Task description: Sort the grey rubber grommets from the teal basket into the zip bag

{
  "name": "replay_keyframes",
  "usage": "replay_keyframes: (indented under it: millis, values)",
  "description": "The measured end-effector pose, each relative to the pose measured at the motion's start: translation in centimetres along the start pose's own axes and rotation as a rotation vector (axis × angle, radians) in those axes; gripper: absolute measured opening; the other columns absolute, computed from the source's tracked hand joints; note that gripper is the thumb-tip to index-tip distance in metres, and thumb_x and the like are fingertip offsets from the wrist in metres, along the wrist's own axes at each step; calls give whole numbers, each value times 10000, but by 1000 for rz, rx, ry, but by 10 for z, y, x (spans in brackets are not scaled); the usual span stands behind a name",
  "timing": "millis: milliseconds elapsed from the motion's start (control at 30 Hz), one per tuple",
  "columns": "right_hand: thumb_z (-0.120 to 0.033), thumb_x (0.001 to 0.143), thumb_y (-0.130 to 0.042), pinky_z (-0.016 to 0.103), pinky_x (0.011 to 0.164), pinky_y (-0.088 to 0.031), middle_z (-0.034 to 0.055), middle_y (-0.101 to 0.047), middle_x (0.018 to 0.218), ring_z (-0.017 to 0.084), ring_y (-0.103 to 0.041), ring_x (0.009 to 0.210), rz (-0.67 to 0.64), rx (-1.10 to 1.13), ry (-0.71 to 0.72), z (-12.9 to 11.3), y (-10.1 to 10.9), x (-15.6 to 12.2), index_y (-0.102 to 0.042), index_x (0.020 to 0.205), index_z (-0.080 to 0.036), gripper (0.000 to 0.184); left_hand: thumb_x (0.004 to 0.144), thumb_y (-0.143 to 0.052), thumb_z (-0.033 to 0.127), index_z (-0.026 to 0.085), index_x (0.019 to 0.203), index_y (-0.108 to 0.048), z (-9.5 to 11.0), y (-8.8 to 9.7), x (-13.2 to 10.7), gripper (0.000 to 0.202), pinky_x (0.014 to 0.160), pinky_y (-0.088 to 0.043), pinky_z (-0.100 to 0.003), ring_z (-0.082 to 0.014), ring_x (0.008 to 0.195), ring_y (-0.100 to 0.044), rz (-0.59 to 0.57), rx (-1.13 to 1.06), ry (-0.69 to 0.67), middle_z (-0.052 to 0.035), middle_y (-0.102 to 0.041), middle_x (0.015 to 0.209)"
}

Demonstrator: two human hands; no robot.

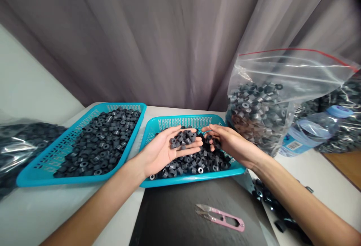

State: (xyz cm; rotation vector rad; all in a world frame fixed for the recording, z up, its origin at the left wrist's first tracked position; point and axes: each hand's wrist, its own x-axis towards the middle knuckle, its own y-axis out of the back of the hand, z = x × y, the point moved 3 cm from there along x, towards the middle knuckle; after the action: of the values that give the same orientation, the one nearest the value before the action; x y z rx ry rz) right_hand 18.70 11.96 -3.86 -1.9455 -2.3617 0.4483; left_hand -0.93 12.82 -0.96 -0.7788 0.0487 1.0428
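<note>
My left hand (166,146) is palm up over the right-hand turquoise basket (194,180), fingers stretched out, holding a small heap of dark grey plastic rings (183,139). Facing it, my right hand (225,141) has curled fingers around several darker rings (212,141). Below both hands, more short ring-shaped pieces (194,163) fill the basket; some of them are hidden by the hands.
A second turquoise basket (81,180) of dark rings stands at left, beside a plastic bag (22,144). Pink thread snips (221,218) lie on a black mat (169,216). At right are a zip bag (256,114) of rings, a water bottle (313,131) and loose black pieces (280,225).
</note>
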Motion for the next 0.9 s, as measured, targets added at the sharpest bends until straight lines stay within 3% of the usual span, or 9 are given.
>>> replay_keyframes:
  millis: [133,300,433,700,900]
  values:
    - [-483,774,-787,211,500,-327,-17,-489,784,99,-376,655,24,-24,34,0,2,-2,-711,928,-173,355,1030,-389,279,-7,1362,-550,-1,-3,-1,467,1032,-518,-553,-361,1127,-695,-99,-15,18,-238,-748,1122]
    - [-408,791,-787,218,451,-179,-58,-376,659,74,-243,561,0,-50,17,-1,4,-2,-698,968,-145,329,1010,-425,213,-14,1337,-565,-2,-4,-2,421,1049,-504,-563,-369,1194,-655,-151,-27,-25,-242,-741,1142]
    - [-422,832,-738,229,451,-184,-60,-396,624,60,-262,510,18,-19,-11,-3,3,-3,-690,990,-139,328,999,-441,190,-23,1320,-573,-2,-7,-2,407,1052,-512,-536,-365,1174,-668,-129,-31,-30,-237,-750,1118]
    - [-398,832,-735,218,513,-369,25,-554,775,103,-432,644,33,54,-4,-4,1,-6,-720,866,-144,257,987,-442,142,-81,1239,-588,-1,-11,-4,367,1075,-513,-461,-371,1185,-657,-92,-77,-54,-285,-708,1192]
    - [-429,799,-762,204,484,-318,7,-533,734,91,-415,618,11,13,-7,-5,-1,-7,-704,839,-146,291,1015,-417,211,-90,1231,-602,-2,-13,-5,414,1089,-498,-471,-385,1206,-640,-117,-81,-37,-277,-684,1250]
